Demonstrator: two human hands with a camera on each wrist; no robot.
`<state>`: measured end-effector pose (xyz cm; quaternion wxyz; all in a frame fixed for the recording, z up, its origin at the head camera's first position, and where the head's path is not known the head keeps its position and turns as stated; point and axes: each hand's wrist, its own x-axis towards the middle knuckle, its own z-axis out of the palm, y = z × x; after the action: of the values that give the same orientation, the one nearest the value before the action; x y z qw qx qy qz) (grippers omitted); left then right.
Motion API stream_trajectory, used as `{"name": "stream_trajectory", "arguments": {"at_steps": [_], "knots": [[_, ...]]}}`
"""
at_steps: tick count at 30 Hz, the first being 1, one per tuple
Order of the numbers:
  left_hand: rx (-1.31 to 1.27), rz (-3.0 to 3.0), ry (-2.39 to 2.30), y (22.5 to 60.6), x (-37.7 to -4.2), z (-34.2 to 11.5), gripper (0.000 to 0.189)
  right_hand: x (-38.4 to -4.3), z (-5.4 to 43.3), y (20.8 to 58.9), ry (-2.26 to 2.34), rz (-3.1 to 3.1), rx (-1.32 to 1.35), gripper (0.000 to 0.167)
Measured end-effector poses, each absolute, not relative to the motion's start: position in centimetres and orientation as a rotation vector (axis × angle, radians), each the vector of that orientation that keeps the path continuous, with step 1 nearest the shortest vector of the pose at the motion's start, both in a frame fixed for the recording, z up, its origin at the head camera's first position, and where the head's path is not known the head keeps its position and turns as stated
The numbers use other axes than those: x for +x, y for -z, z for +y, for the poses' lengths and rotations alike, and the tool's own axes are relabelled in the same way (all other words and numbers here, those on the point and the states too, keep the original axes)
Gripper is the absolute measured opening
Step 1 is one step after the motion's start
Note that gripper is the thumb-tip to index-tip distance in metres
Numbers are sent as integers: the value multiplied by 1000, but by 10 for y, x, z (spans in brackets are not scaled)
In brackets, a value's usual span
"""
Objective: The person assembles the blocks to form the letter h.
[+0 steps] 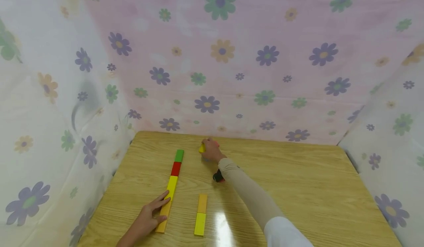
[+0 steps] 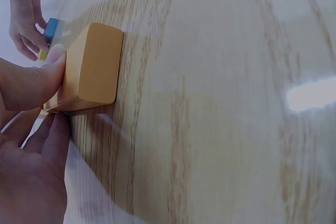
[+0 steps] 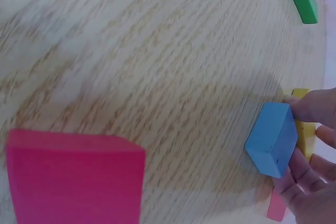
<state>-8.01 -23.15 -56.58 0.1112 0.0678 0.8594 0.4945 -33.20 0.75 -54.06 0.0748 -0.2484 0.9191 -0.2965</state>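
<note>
A row of flat blocks runs away from me on the left: an orange block (image 1: 163,221), a yellow block (image 1: 172,186), a red block (image 1: 176,169) and a green block (image 1: 179,155). My left hand (image 1: 145,219) holds the near orange block, thumb on one long side and fingers on the other; two fingertips reach the seam with the yellow one. At the table's far edge my right hand (image 1: 211,149) pinches a blue block (image 3: 272,137) between thumb and fingers. Against it lies another yellow block (image 3: 304,135), and a pinkish-red block (image 3: 276,204) sits below the fingers.
Right of the row, a second orange block (image 1: 202,203) and a bright yellow block (image 1: 200,224) lie end to end. A large pinkish-red block (image 3: 76,182) is close to the right wrist camera. Flowered cloth (image 1: 238,55) walls in the wooden table (image 1: 298,188).
</note>
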Motion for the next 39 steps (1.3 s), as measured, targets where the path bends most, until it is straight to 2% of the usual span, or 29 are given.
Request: {"name": "stream_trajectory", "arguments": {"at_steps": [12,39], "knots": [[175,2561,-1426,564,-80,-229,57,-333,13,540,1005,2735,-838,45],[202,2629,-1377,561,-77,-228,57,-302,28,508,1025,2664,-977,37]]}}
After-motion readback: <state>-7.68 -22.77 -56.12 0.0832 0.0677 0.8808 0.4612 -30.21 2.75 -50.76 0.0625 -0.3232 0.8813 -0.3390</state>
